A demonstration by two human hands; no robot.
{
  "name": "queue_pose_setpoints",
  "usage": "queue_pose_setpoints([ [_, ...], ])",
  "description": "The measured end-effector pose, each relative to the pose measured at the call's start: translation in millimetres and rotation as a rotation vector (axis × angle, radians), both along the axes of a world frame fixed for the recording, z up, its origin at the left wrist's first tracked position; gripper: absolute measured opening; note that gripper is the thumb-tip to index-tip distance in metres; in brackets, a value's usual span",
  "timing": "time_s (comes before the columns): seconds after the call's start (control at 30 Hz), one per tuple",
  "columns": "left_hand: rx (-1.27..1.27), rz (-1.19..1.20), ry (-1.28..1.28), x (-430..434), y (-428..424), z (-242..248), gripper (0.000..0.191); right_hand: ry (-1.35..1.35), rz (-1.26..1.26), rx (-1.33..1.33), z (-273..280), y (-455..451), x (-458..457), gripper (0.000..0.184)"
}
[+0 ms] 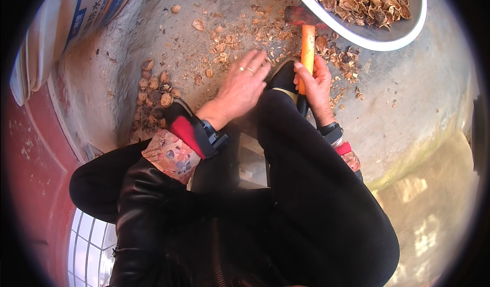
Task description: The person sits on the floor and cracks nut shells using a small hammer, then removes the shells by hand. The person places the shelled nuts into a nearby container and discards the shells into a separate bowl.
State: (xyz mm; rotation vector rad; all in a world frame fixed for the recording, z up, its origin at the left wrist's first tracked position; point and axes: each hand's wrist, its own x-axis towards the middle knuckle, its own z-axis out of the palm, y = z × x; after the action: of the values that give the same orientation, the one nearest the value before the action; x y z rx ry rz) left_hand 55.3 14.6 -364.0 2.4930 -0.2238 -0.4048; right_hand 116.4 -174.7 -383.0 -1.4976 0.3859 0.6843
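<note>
My right hand (316, 84) grips the orange and black handle of a hammer (307, 45). The hammer's dark, red-stained head points away from me, beside the rim of a white basin (367, 43). Palm down, my left hand (245, 82) hovers near the toe of my right shoe (285, 74), slightly blurred, with two rings on its fingers. Whatever lies beneath its palm is hidden. Broken walnut shells (226, 43) litter the concrete floor beyond it. To the left, by my other shoe, whole walnuts (153, 83) lie in a pile.
Walnut shell halves (352, 1) fill part of the basin. A printed white sack or bucket (82, 15) stands at upper left, bearing writing. Along the left runs a red-painted surface (34, 164). My bent knees flank the work area; more shell bits (346, 63) lie right of the hammer.
</note>
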Motion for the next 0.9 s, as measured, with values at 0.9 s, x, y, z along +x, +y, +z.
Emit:
queue_pose_setpoints([
  [0.9,-0.605,0.781,0.095,33,55,-11,0.03,0.007,0.016,0.007,0,-1,1,0.029],
])
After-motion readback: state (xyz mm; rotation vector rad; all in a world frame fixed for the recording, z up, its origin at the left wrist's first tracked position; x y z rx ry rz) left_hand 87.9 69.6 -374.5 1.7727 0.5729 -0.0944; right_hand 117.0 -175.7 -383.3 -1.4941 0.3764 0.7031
